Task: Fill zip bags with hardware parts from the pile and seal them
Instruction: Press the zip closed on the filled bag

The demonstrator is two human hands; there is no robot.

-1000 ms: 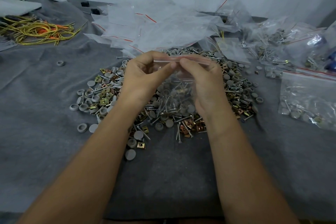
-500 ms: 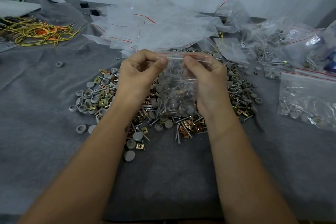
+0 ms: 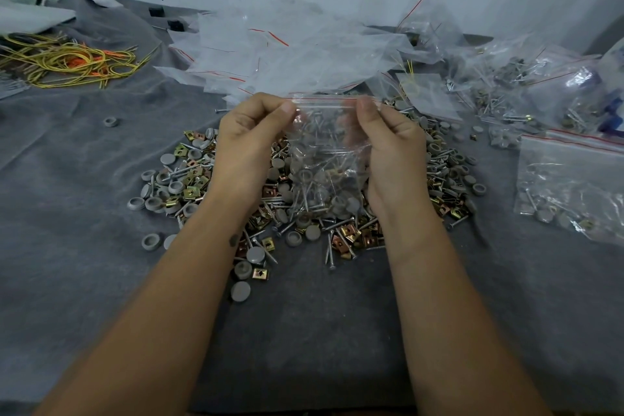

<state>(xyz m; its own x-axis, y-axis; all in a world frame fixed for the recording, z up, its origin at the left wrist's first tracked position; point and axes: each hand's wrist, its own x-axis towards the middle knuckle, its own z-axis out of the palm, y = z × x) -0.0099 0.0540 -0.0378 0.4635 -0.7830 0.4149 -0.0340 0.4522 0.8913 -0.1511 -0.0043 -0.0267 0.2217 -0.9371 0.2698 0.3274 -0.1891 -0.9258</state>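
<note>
1. A big gray cloth (image 3: 84,246) covered the table, and all the things lay on it.
2. A heap of empty clear bags (image 3: 287,54) sat at the back, by the wall.
3. The pile of hardware parts (image 3: 189,179) lay in the middle of the cloth. It had gray round caps, gold square clips and silver screws.
4. A filled bag with a red strip (image 3: 574,179) lay flat on the right. More filled bags (image 3: 526,84) were behind it.
5. A tangle of yellow and orange wires (image 3: 67,61) lay far off on the left.
6. The left hand (image 3: 250,142) was held above the pile. Its thumb and curled fingers pinched the top left corner of the zip bag (image 3: 324,159).
7. The right hand (image 3: 391,152) pinched the top right corner the same way, its fingers curled.
8. The zip bag hung between the two hands, just over the pile. It had caps and screws inside. Its red top strip was stretched straight from thumb to thumb.
9. One small gray ring (image 3: 110,121) lay alone on the left.
</note>
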